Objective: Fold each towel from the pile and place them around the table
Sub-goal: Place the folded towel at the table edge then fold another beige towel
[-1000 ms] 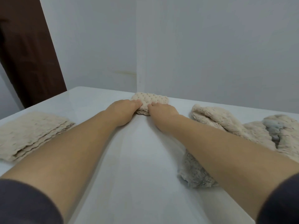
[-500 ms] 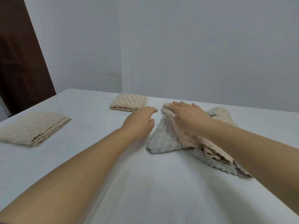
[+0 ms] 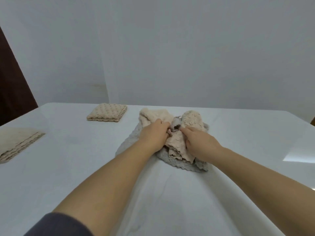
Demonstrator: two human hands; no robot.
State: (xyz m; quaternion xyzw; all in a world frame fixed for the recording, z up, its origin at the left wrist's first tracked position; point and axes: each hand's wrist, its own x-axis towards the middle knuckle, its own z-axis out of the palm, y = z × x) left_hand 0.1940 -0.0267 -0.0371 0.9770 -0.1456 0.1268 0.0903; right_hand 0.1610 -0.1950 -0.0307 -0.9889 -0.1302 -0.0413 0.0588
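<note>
Soft, even daylight; edges seemingly slightly blurred.

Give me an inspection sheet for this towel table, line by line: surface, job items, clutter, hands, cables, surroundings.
Surface: white table, smooth, with a light patch reflected at its right.
Job's things: unfolded pile of towels, beige over grey, at centre; far folded towel lying flat; left folded towel at the table's left edge.
Clutter: nothing seen.
Hands: left hand grips cloth in the pile; right hand lies on the pile, fingers tucked into the folds, grip unclear.
Cables: nothing seen.
Surroundings: plain pale wall; dark door at far left.
</note>
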